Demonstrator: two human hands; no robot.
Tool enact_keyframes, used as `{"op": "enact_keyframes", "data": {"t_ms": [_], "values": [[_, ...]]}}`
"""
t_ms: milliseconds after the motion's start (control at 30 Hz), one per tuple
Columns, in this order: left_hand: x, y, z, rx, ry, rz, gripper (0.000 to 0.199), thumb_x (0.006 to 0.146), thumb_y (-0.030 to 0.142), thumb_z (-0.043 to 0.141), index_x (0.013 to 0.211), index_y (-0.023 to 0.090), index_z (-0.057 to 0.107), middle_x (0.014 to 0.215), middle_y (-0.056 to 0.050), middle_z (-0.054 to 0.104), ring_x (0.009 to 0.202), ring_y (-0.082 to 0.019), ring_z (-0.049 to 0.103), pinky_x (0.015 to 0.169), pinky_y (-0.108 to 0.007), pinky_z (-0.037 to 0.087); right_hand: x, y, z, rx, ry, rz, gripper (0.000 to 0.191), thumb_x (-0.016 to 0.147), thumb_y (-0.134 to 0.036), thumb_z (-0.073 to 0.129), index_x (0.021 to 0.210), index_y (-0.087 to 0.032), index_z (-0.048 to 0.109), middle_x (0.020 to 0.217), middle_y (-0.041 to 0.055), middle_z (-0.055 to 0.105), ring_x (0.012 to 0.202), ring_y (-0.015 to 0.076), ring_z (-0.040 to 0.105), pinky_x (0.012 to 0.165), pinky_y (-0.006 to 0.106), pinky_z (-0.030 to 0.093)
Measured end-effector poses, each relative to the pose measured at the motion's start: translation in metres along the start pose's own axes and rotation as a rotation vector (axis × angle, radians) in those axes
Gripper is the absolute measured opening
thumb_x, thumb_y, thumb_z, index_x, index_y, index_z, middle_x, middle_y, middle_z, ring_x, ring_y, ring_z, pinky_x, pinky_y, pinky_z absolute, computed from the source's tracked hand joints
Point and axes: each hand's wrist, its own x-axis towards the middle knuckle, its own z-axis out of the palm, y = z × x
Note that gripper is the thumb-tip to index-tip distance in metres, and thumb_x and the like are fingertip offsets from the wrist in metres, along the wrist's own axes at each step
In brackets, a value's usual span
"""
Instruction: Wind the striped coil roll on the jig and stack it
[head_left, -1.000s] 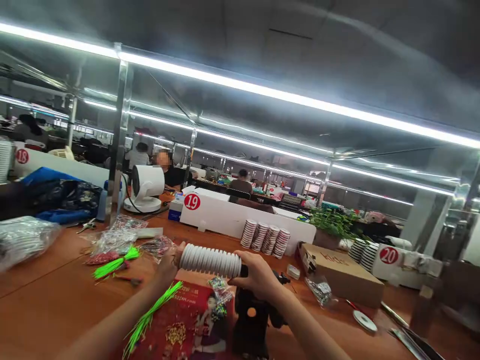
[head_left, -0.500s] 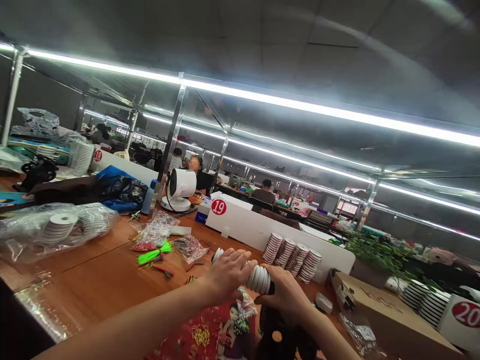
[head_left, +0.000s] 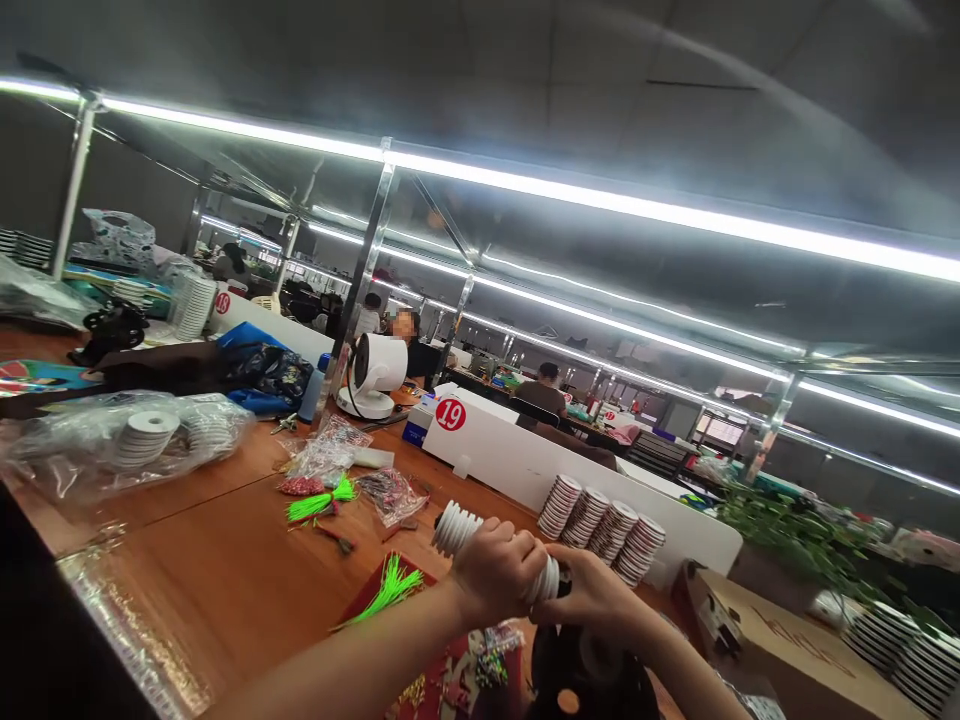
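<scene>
A row of white spools (head_left: 457,527) sits on a dark rod, tilted, in front of me. My left hand (head_left: 499,568) is wrapped round the middle of the row, fingers closed over it. At the right end, my right hand (head_left: 589,590) grips the last spools and the black end piece, with its thumb beneath. Just below the hands stands a black round device (head_left: 592,670) with a hole in it, partly covered by my right wrist. Bright green strands (head_left: 394,588) lie on a red sheet left of the hands.
Stacks of wound spools (head_left: 600,520) stand against a white divider (head_left: 510,465) marked 19. A cardboard box (head_left: 787,640) and a plant (head_left: 787,540) are at right. Plastic-wrapped spools (head_left: 146,437), small bags (head_left: 390,495) and a white fan (head_left: 379,365) occupy the left. People sit farther back.
My left hand has closed from flatter fingers into a wrap round the spools. Both hands and the spools have shifted slightly right and down in view, as the whole view moved.
</scene>
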Motion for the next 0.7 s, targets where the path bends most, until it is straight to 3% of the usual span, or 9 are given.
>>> {"op": "enact_keyframes", "data": {"t_ms": [100, 200, 300, 367, 433, 533, 700], "values": [[0.000, 0.006, 0.003, 0.005, 0.002, -0.016, 0.030, 0.074, 0.035, 0.051, 0.096, 0.015, 0.050, 0.086, -0.005, 0.060, 0.075, -0.022, 0.054, 0.064, -0.036, 0.042, 0.001, 0.001, 0.005, 0.000, -0.006, 0.010, 0.025, 0.058, -0.025, 0.067, 0.080, -0.015, 0.061, 0.068, -0.0035, 0.062, 0.062, 0.0140, 0.053, 0.054, 0.020, 0.037], [-0.005, 0.004, -0.006, -0.010, 0.003, -0.008, 0.036, 0.070, 0.035, 0.058, 0.097, 0.013, 0.050, 0.089, -0.007, 0.060, 0.080, -0.022, 0.055, 0.070, -0.037, 0.044, -0.001, 0.002, 0.009, -0.074, -0.009, 0.045, 0.030, 0.059, -0.027, 0.065, 0.085, -0.013, 0.060, 0.076, 0.0011, 0.064, 0.069, 0.0180, 0.056, 0.060, 0.023, 0.041], [-0.021, -0.018, -0.027, -0.123, 0.001, -0.001, 0.061, 0.061, 0.039, 0.067, 0.113, 0.017, 0.043, 0.120, -0.012, 0.049, 0.111, -0.026, 0.044, 0.093, -0.039, 0.034, -0.004, -0.003, 0.011, -0.253, 0.044, 0.070, 0.052, 0.058, -0.028, 0.065, 0.107, -0.012, 0.053, 0.099, 0.0083, 0.062, 0.089, 0.0239, 0.056, 0.077, 0.030, 0.042], [-0.035, -0.042, -0.042, -0.258, -0.058, -0.170, 0.075, 0.058, 0.036, 0.071, 0.122, 0.020, 0.035, 0.131, -0.013, 0.039, 0.120, -0.027, 0.034, 0.098, -0.042, 0.028, -0.003, -0.011, 0.013, -0.382, 0.082, 0.062, 0.067, 0.059, -0.032, 0.067, 0.119, -0.011, 0.045, 0.114, 0.0129, 0.055, 0.103, 0.0265, 0.050, 0.087, 0.034, 0.037], [-0.046, -0.068, -0.053, -0.294, -0.102, -0.249, 0.083, 0.054, 0.033, 0.075, 0.124, 0.016, 0.034, 0.130, -0.018, 0.039, 0.119, -0.031, 0.036, 0.094, -0.045, 0.031, 0.003, -0.024, 0.017, -0.485, 0.085, 0.032, 0.072, 0.060, -0.038, 0.067, 0.122, -0.011, 0.042, 0.120, 0.0143, 0.051, 0.108, 0.0274, 0.046, 0.090, 0.036, 0.034], [-0.053, -0.091, -0.059, -0.353, -0.209, -0.193, 0.083, 0.048, 0.029, 0.078, 0.120, 0.016, 0.039, 0.124, -0.016, 0.049, 0.111, -0.028, 0.047, 0.086, -0.036, 0.040, 0.020, -0.043, 0.028, -0.594, 0.041, -0.005, 0.076, 0.056, -0.041, 0.070, 0.122, -0.014, 0.043, 0.115, 0.0139, 0.054, 0.104, 0.0289, 0.048, 0.088, 0.038, 0.035], [-0.046, -0.096, -0.056, -0.428, -0.311, -0.090, 0.051, 0.049, 0.028, 0.078, 0.093, 0.017, 0.055, 0.092, -0.004, 0.065, 0.082, -0.020, 0.061, 0.064, -0.023, 0.045, 0.038, -0.054, 0.042, -0.593, 0.056, 0.098, 0.062, 0.054, -0.035, 0.070, 0.110, -0.016, 0.051, 0.098, 0.0083, 0.062, 0.088, 0.0275, 0.057, 0.069, 0.033, 0.041]]}}
